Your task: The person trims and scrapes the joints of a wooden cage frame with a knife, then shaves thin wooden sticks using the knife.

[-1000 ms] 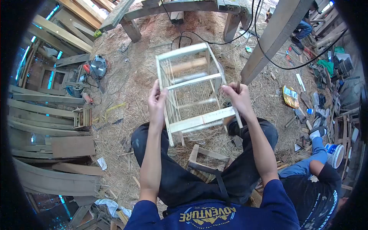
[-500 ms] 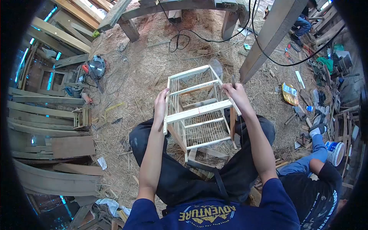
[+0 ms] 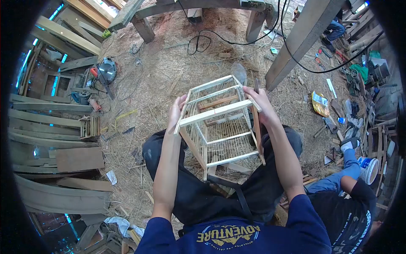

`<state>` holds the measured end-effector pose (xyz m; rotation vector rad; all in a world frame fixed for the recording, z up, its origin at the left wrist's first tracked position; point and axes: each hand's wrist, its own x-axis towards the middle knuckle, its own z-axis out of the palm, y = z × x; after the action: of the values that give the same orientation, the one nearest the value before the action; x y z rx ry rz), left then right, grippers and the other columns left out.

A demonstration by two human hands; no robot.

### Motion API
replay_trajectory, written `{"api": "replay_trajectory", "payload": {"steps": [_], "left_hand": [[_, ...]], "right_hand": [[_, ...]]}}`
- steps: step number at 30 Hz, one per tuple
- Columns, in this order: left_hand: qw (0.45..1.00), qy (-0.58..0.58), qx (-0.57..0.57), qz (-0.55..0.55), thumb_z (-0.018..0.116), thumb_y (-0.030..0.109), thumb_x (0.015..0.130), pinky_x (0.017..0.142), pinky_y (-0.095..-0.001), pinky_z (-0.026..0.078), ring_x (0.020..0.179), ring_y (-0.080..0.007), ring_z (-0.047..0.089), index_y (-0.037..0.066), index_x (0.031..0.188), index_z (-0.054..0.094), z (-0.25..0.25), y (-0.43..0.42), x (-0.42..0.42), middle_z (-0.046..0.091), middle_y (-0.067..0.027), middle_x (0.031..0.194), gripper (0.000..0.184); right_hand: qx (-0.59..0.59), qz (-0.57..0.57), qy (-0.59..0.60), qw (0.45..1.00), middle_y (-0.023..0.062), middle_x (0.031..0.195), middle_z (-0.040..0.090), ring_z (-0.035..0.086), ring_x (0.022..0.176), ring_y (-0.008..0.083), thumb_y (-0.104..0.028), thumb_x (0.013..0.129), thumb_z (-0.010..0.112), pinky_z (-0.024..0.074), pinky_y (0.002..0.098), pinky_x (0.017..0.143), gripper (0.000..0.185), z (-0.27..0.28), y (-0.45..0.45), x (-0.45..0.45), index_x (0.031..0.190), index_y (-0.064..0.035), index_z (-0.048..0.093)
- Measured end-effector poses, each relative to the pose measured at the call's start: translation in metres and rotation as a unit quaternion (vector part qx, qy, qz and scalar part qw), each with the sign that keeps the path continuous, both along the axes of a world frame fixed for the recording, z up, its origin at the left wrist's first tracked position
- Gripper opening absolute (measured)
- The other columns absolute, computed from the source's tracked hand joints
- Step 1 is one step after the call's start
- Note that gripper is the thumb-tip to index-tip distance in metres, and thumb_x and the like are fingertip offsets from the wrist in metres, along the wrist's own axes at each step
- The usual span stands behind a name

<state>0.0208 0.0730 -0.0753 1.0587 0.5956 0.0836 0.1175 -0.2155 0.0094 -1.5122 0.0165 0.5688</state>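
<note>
A small wooden cage with a pale frame and rows of thin bars sits tilted between my knees. My left hand is closed on the upper left rail of its frame. On the opposite side, my right hand grips the upper right rail, and its fingers are partly hidden behind the wood. A narrow dark piece sticks up beside the right fingers; I cannot make out what it is. The open upper face of the cage shows crosspieces inside.
A circular saw lies on the straw-littered floor at left, near stacked boards. A slanted post and a black cable stand ahead. At right are a yellow packet, a white bucket and a seated person.
The cage has tipped, its near upper rail rising and shifting slightly away from me. Both hands keep their hold on the side rails and have moved only a little.
</note>
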Motion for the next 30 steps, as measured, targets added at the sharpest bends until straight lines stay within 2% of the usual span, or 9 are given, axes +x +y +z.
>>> {"api": "replay_trajectory", "payload": {"steps": [2,6,9,15,18,21,22,26,30], "left_hand": [[0.999,0.048,0.023,-0.009,0.034,0.037,0.107,0.102,-0.0364,0.048,0.125,-0.021,0.056,-0.004,0.143,0.047,0.002,0.003,-0.001,0.056,-0.0152,0.141,0.056],[0.998,0.063,-0.018,0.002,0.031,0.039,0.107,0.107,-0.0375,0.044,0.127,-0.0233,0.055,-0.003,0.145,0.045,-0.009,0.004,0.003,0.055,-0.0149,0.143,0.058],[0.999,0.039,-0.03,-0.003,0.034,0.04,0.106,0.108,-0.0422,0.042,0.128,-0.0301,0.052,-0.006,0.146,0.042,-0.013,0.002,0.003,0.05,-0.0241,0.144,0.061],[0.996,0.043,-0.074,-0.003,0.032,0.042,0.107,0.107,-0.0422,0.043,0.123,-0.0309,0.055,-0.005,0.149,0.037,0.005,0.002,-0.002,0.052,-0.0266,0.138,0.063],[0.99,-0.005,-0.144,-0.005,0.035,0.046,0.106,0.107,-0.0414,0.043,0.122,-0.0301,0.054,-0.003,0.15,0.036,0.022,-0.004,-0.008,0.052,-0.0245,0.138,0.066],[0.992,-0.027,-0.105,0.058,0.039,0.049,0.106,0.106,-0.0405,0.044,0.119,-0.0294,0.056,-0.002,0.15,0.036,0.052,-0.02,-0.009,0.057,-0.0192,0.131,0.068],[0.99,-0.02,-0.125,0.057,0.042,0.05,0.105,0.105,-0.0384,0.045,0.114,-0.026,0.058,0.0,0.149,0.04,0.057,-0.021,-0.011,0.058,-0.0129,0.119,0.067],[0.994,-0.015,-0.104,0.042,0.038,0.052,0.105,0.102,-0.0359,0.046,0.109,-0.0211,0.057,0.003,0.148,0.043,0.063,-0.022,-0.014,0.054,-0.01,0.113,0.066],[0.997,0.015,-0.07,0.031,0.034,0.055,0.106,0.102,-0.0352,0.045,0.109,-0.0197,0.055,0.005,0.148,0.045,0.081,-0.032,-0.014,0.052,-0.0114,0.115,0.066]], "right_hand": [[0.011,0.011,0.01,1.0,-0.0038,0.074,0.055,0.051,0.065,0.0063,-0.036,0.098,0.061,0.0432,0.0281,0.059,0.03,-0.003,0.002,0.002,0.088,-0.0076,0.062],[0.033,0.011,0.028,0.999,-0.0052,0.07,0.051,0.049,0.058,0.0062,-0.036,0.098,0.061,0.0408,0.0263,0.053,0.029,0.0,0.004,0.0,0.084,-0.0114,0.058],[0.033,-0.017,0.033,0.999,-0.005,0.066,0.051,0.048,0.051,0.0075,-0.035,0.097,0.061,0.0384,0.0262,0.047,0.028,-0.005,0.006,-0.002,0.082,-0.0119,0.057],[0.037,-0.029,0.053,0.997,-0.0049,0.061,0.049,0.045,0.045,0.0084,-0.033,0.096,0.062,0.0355,0.0271,0.042,0.027,-0.014,0.01,0.001,0.08,-0.0118,0.058],[0.044,-0.03,0.065,0.997,-0.0047,0.061,0.049,0.044,0.045,0.008,-0.032,0.096,0.062,0.0342,0.0271,0.042,0.027,-0.017,0.009,0.001,0.079,-0.0122,0.058],[0.043,-0.034,0.08,0.995,-0.005,0.059,0.048,0.042,0.045,0.0074,-0.033,0.095,0.062,0.032,0.0271,0.042,0.027,-0.018,0.008,0.001,0.077,-0.0131,0.057],[0.052,-0.032,0.082,0.995,-0.0051,0.058,0.047,0.041,0.044,0.0073,-0.033,0.094,0.062,0.0311,0.0271,0.042,0.027,-0.022,0.005,0.004,0.077,-0.0133,0.057],[0.053,-0.031,0.078,0.995,-0.0056,0.055,0.043,0.039,0.043,0.0072,-0.035,0.093,0.063,0.0285,0.0271,0.041,0.029,-0.028,0.003,0.005,0.074,-0.0141,0.054],[0.038,-0.036,0.091,0.994,-0.0051,0.054,0.043,0.041,0.042,0.0077,-0.036,0.098,0.059,0.0293,0.0228,0.038,0.031,-0.034,0.004,0.007,0.077,-0.0141,0.056]]}}
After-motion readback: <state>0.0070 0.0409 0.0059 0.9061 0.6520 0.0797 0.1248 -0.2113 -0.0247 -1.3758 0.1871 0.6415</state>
